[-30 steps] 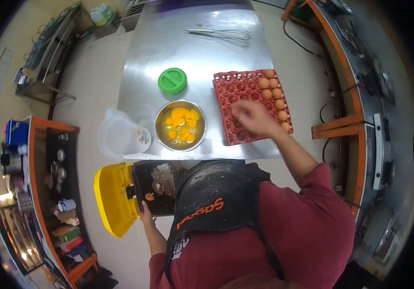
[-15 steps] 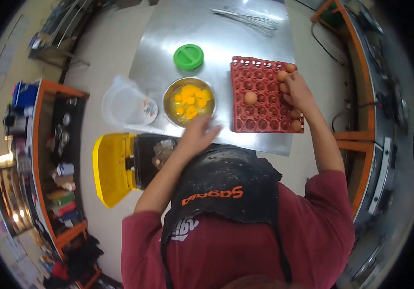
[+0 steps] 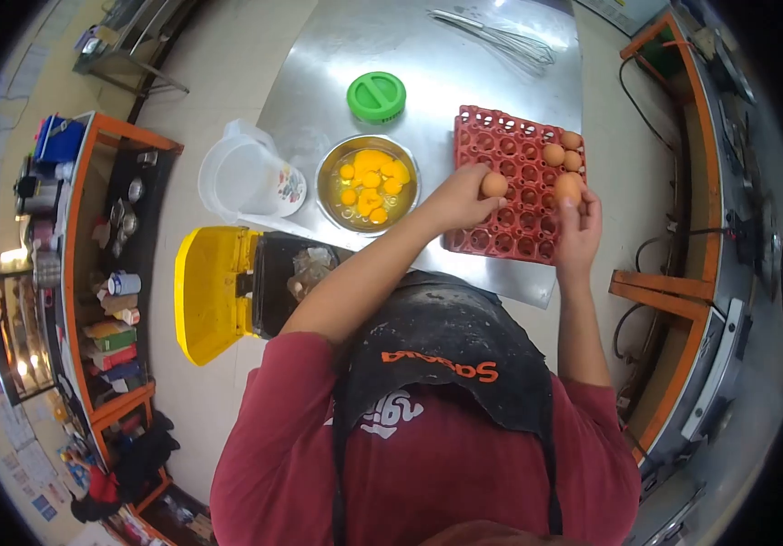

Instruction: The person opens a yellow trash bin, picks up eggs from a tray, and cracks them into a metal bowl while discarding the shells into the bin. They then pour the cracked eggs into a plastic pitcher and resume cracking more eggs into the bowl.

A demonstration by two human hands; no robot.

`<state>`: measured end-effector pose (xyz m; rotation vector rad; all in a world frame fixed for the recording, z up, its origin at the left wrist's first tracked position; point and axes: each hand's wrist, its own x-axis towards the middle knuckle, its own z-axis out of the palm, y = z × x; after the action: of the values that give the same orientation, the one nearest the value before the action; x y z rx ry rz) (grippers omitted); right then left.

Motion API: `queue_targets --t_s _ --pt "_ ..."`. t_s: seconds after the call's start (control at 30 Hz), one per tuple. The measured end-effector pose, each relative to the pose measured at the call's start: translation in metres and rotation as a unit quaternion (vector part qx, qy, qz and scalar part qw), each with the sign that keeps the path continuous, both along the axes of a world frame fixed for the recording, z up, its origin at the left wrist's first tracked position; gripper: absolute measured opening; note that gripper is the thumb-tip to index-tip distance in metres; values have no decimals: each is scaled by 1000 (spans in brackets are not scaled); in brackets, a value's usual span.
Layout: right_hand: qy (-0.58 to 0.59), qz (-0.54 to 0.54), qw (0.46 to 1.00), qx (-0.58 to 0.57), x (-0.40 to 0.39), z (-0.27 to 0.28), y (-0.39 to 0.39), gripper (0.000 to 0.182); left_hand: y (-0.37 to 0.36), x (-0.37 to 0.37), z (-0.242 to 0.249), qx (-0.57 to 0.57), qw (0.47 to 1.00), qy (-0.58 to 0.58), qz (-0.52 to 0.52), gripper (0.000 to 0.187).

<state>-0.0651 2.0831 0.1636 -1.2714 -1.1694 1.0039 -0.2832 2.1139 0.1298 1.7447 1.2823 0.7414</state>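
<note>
1. Red is the egg tray [image 3: 523,218], which lies right of the centre of the frame, on a shiny metal table [image 3: 437,91]. Most of its hollows hold nothing.

2. The left hand [image 3: 466,197] comes from the lower left and reaches over the left edge of the tray. Its thumb and fingers are curled around a brown egg [image 3: 493,185], pinching it. I cannot tell whether this egg touches the tray below.

3. The right hand [image 3: 580,229] is at the right edge of the tray. Its fingers are closed together on a second egg [image 3: 568,187], gripping the lower end, which they partly hide.

4. At least three other eggs [image 3: 553,155] sit in the tray, close together in its upper right corner.

5. Left of the tray, near the middle of the frame, stands a metal bowl [image 3: 323,207]. In it are many yellow yolks [image 3: 371,179] in clear egg white.

6. Above the bowl lies a green lid [image 3: 376,96]; to its left is a translucent pitcher [image 3: 238,177].

7. A whisk [image 3: 501,41] rests at the top right of the table.

8. At lower left, below the pitcher, a black bin [image 3: 273,289] has its yellow cover [image 3: 209,296] open.
</note>
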Motion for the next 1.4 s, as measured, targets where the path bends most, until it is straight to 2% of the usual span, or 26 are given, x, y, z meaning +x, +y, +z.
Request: queue_targets --t_s 0.03,0.07,0.17,0.27,0.37,0.47,0.5,0.57,0.6,0.63,0.67,0.73,0.83,0.87,0.93,0.97,1.07,1.13,1.17,1.23,1.33,1.4 --pt "-96 -11 991 92 -9 -5 4 37 -1 -1 5 -68 993 -91 -23 47" --pt "-194 -23 964 182 -14 -7 6 38 -3 1 7 -64 991 -116 -32 46" --pt "-377 76 890 243 -20 14 12 42 0 7 0 -75 976 -195 -63 42" --pt "-257 9 941 222 -21 9 9 44 -4 1 12 -161 965 -198 -57 41" --pt "-408 101 877 231 -22 17 12 44 -4 2 10 -144 969 -197 -45 39" --pt "-311 50 916 250 -23 2 15 45 -6 0 10 -82 974 -206 -46 40" --pt "-213 36 954 207 -25 -2 18 38 -5 -2 6 -69 978 -192 -35 42" --pt "-33 58 998 14 -12 -2 26 34 -5 -6 -2 -47 985 -163 -17 46" --pt "59 65 993 -83 -6 3 27 33 -3 -8 -5 -33 997 -65 -18 48" --pt "172 93 973 -126 -5 11 26 31 1 -9 -8 -18 999 34 -20 51" --pt "192 118 963 -145 -2 11 27 30 5 -9 -11 0 991 131 -20 53" --pt "230 171 940 -185 0 15 30 29 4 -10 -18 8 995 101 -13 61" --pt "257 156 935 -189 -25 40 28 25 -8 -16 -6 70 991 95 60 67" --pt "234 167 938 -194 -30 36 32 25 -12 -19 6 100 985 99 95 68" --pt "189 190 942 -204 -44 23 42 26 -17 -41 52 -54 988 -129 71 61" --pt "150 226 940 -207 -54 24 45 26 -21 -56 70 -130 960 -241 59 58" --pt "35 335 924 -183 -95 39 49 26 -28 -94 90 -55 989 -138 18 42" --pt "-34 401 906 -129 -123 54 48 25 -37 -117 101 -76 979 -177 64 36" --pt "-33 423 894 -143 -131 50 52 31 -39 -130 94 -73 975 -194 85 35" --pt "-74 461 882 -58 -150 34 64 34 -49 -151 77 -33 969 -221 102 36" --pt "-133 481 866 25 -180 18 68 43 -65 -173 58 86 987 -2 134 38" --pt "-202 476 853 75 -198 15 62 44 -67 -183 35 113 983 26 139 39"
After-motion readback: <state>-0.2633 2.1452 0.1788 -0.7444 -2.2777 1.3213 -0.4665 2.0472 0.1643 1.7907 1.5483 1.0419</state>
